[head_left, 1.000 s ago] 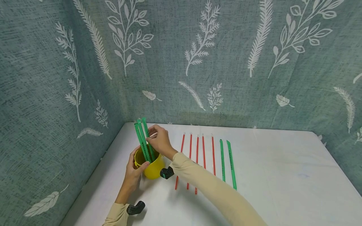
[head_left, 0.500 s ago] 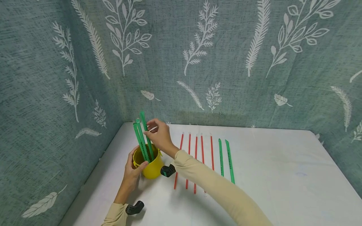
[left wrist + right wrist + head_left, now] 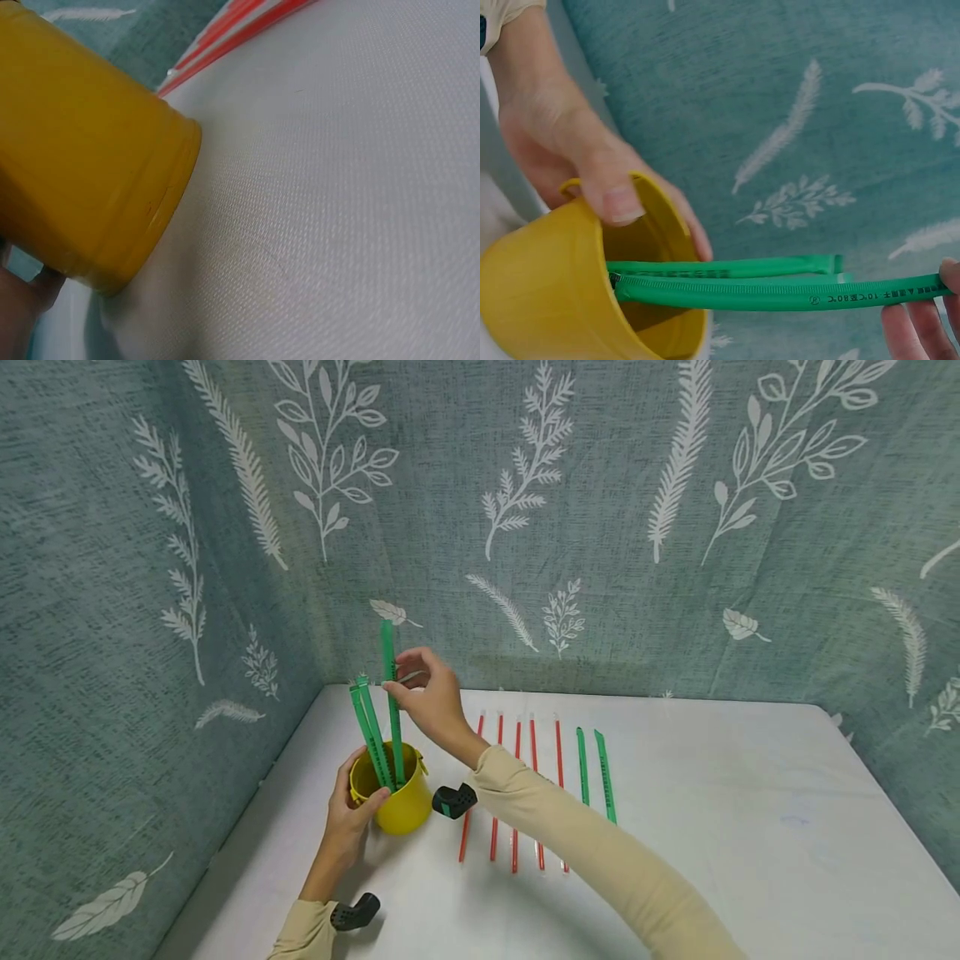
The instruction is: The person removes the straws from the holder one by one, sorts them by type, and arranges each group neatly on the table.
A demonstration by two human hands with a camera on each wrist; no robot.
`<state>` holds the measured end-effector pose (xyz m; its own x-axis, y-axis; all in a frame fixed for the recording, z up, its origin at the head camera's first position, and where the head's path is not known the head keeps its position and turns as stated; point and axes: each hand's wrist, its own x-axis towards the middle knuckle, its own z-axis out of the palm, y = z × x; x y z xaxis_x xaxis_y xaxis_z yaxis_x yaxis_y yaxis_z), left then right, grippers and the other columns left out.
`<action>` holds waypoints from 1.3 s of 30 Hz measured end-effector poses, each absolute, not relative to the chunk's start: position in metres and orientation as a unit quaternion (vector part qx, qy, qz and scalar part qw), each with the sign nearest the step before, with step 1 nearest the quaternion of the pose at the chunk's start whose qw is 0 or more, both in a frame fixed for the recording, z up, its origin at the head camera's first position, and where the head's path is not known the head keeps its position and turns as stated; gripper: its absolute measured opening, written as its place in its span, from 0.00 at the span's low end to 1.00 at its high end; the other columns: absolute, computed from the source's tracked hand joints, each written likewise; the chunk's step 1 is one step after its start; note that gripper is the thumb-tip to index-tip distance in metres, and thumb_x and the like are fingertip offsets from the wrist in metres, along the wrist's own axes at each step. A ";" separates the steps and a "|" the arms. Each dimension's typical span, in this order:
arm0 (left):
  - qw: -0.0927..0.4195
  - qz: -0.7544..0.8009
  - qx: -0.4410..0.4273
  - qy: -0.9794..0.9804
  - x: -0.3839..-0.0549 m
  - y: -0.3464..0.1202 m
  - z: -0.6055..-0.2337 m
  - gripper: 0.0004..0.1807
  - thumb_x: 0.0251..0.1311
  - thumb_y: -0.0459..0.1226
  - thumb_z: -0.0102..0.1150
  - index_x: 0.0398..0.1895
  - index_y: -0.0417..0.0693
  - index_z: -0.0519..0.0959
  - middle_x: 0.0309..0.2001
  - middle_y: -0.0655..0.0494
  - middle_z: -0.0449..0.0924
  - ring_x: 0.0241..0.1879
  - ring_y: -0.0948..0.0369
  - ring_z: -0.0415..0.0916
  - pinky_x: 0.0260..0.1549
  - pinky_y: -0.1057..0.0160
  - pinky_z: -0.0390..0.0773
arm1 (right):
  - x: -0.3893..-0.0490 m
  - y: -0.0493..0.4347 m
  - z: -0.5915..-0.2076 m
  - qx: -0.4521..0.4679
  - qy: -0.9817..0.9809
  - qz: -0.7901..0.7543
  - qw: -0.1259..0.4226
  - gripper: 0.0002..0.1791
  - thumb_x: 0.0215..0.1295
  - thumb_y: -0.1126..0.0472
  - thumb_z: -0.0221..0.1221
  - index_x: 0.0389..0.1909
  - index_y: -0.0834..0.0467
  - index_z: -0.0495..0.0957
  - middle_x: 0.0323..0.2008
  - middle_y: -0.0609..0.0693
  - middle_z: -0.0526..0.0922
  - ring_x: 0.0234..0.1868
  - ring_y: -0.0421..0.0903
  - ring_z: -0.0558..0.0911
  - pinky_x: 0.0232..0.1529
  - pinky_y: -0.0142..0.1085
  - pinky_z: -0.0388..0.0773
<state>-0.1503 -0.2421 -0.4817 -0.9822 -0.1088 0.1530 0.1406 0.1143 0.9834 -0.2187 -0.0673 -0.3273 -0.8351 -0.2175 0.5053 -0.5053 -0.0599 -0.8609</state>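
My left hand holds the yellow bucket by its side, thumb over the rim, as the right wrist view also shows. Between the thumb and fingers of my right hand is a green wrapped straw, its lower end still inside the bucket. Printed characters run along this straw's wrapper in the right wrist view. Several other green wrapped straws lean in the bucket toward its left. In the left wrist view the bucket's lower wall fills the left side, and its base looks close to the table.
Several red straws in clear wrappers lie in a row on the white table, partly under the right sleeve. Two green wrapped straws lie to their right. A patterned green cloth stands behind and at the left.
My right hand has risen, drawing the green straw higher out of the bucket and more upright. The left hand keeps its hold on the bucket. The view has shifted slightly.
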 end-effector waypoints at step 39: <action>0.106 -0.679 -0.030 -0.726 -0.150 -0.241 -0.485 0.37 0.61 0.28 0.53 0.72 0.55 0.53 0.61 0.53 0.60 0.57 0.57 0.61 0.51 0.74 0.69 | -0.223 0.032 -0.315 0.248 -0.656 0.703 0.117 0.19 0.57 0.73 0.62 0.50 0.70 0.72 0.39 0.67 0.76 0.34 0.61 0.78 0.31 0.51 0.81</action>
